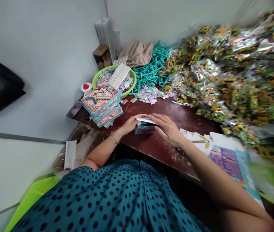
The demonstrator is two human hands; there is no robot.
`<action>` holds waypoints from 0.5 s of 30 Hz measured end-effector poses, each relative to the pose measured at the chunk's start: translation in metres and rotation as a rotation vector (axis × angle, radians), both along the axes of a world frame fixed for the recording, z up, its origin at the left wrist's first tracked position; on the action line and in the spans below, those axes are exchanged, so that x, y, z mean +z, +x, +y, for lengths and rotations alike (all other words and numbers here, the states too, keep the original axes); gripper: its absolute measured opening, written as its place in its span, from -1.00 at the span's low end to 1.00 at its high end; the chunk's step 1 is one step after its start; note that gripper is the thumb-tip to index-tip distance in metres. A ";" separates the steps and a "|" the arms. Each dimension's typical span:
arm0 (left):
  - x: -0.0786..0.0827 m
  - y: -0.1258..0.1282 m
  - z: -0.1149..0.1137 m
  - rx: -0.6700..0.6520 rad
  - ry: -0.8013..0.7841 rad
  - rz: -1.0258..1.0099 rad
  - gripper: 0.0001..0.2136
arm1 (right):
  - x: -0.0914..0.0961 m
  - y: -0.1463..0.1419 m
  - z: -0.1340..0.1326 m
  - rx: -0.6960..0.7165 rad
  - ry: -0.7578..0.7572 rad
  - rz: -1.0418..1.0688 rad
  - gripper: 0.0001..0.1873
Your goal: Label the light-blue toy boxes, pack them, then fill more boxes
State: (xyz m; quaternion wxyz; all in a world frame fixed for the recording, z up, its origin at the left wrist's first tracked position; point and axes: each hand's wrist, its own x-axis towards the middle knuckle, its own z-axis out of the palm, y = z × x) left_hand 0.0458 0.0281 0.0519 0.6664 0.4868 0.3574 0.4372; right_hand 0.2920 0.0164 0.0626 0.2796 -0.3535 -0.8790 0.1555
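A small teal and purple cardboard box (144,129) stands at the front edge of the table, its white-edged top flap raised and a dark gap showing beneath. My left hand (132,124) grips the box at its left side, fingers along the back of the flap. Over the right end lies my right hand (167,128), its fingers bent around the flap and the box's side. What is inside the box is hidden from view. Left of my hands rises a stack of printed toy boxes (103,101).
Behind the stack is a green basin (135,82) of small packets. Teal plastic sticks (148,69) and loose packets (150,95) lie beside it. Shiny bags of colourful pieces (223,74) heap up on the right. Flat box blanks (233,161) and printed sheets (197,141) lie near my right forearm.
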 end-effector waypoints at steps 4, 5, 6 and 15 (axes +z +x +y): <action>0.001 -0.004 0.006 -0.032 -0.045 0.002 -0.82 | 0.007 -0.009 -0.001 -0.045 -0.079 0.001 -0.54; 0.001 -0.004 0.008 -0.034 -0.064 -0.005 -0.82 | 0.008 -0.012 0.000 -0.061 -0.087 -0.001 -0.56; 0.002 -0.003 0.008 -0.034 -0.078 -0.015 -0.81 | 0.008 -0.014 0.001 -0.075 -0.090 0.003 -0.58; 0.004 -0.008 -0.023 0.119 0.200 0.088 -0.76 | -0.009 -0.003 0.000 -0.052 -0.013 -0.006 -0.60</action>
